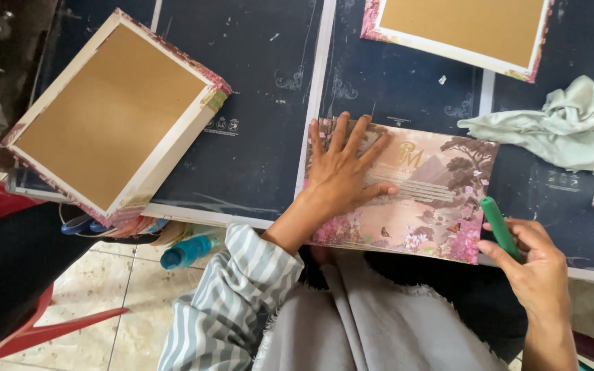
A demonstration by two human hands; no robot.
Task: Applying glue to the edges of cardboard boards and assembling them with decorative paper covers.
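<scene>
Left hand (344, 172) lies flat, fingers spread, pinning the pink flowered card (421, 199) at the near edge of the dark table (256, 137); right hand (534, 264) is closed round a green tool (500, 227) at the card's right corner. Best to keep that palm pressing evenly, I'd say, so nothing slips. A crumpled pale cloth (565, 130) crowds the right; the tilted board box (111, 117) sits well left, open tabletop between

At twelve to one o'clock, the white-rimmed brown cardboard tray (462, 27) is cut by the top edge; the green plastic stick's (500, 227) lower end hides inside the right hand (537, 268).
</scene>
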